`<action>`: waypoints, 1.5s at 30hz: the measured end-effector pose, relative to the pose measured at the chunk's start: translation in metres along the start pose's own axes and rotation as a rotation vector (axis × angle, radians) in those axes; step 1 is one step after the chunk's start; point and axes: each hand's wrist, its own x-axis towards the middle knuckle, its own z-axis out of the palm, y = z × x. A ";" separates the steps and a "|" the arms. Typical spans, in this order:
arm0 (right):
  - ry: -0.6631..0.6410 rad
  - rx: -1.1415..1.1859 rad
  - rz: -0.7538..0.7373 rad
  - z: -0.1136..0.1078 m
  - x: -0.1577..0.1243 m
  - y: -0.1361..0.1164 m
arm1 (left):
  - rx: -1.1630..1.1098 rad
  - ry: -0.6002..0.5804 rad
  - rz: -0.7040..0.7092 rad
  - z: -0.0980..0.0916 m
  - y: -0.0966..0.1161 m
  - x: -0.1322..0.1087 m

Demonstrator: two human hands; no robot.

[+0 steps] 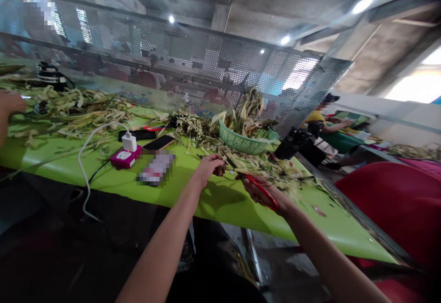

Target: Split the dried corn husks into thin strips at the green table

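Observation:
My left hand (210,166) is closed in a pinch on a small dark piece of plant stalk (222,170) above the bright green table (193,193). My right hand (263,192) is closed round red-handled scissors (259,187), whose blades point left toward the stalk. The two hands are a short gap apart. A heap of pale husk trimmings (275,170) lies just behind them.
A green basket (241,141) of husks stands behind the hands. A pink power strip (124,158) with a white charger and cable, and two phones (159,143), lie at left. Another person's hand (9,105) shows far left; a seated person (322,124) at right. A perforated metal screen (172,59) backs the table.

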 end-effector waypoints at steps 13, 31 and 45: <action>0.206 -0.428 -0.145 -0.021 0.013 0.020 | 0.032 -0.030 0.018 -0.003 0.000 -0.001; 0.510 0.163 -0.269 -0.002 0.053 0.017 | 0.158 -0.024 -0.012 0.005 -0.013 -0.002; 0.461 0.580 -0.366 0.012 0.051 0.022 | 0.416 -0.028 0.097 0.036 -0.038 -0.007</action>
